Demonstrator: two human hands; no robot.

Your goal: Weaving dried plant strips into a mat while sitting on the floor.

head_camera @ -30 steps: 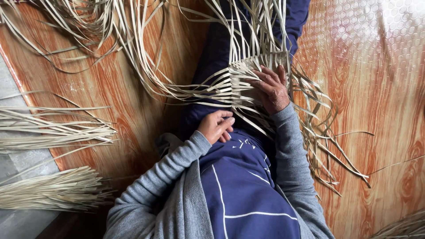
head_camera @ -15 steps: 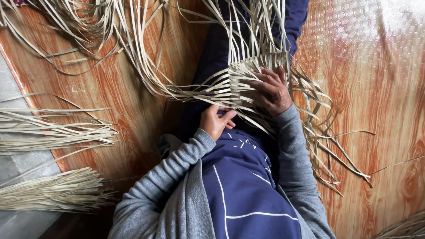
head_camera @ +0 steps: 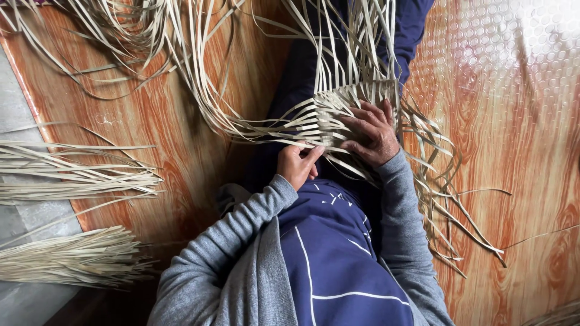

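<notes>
woven mat on the lap, strip bundles far left, perhaps on the floor

A single head-worn camera looks steeply down from close above the person's own lap, facing along the outstretched legs. The woven patch of pale strips sits near the centre of the frame, with the wood-patterned floor filling both sides and grey sleeves entering from the lower edge. No second view shares the scene.
</notes>
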